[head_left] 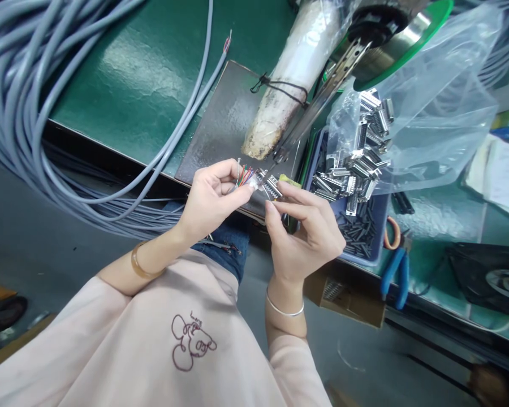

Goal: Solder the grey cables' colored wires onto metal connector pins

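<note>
My left hand (214,195) is closed on a fan of thin coloured wires (245,176), pinched between thumb and fingers. Just to their right is a metal multi-pin connector (271,183). The tip of a soldering iron (280,155) comes down from above and meets the connector's wire end. My right hand (303,226) is at the connector's other side, its index fingertip close against the end. Its thumb and another finger press together on what looks like a thin wire, mostly hidden by the fingertips.
A blue bin (379,226) holds small black sleeves, with loose connectors (360,164) spilling from a clear bag (432,113). Blue-handled cutters (396,271) lie right of it. Grey cable coils (21,85) hang at left. A solder spool (402,45) stands above the metal plate (220,124).
</note>
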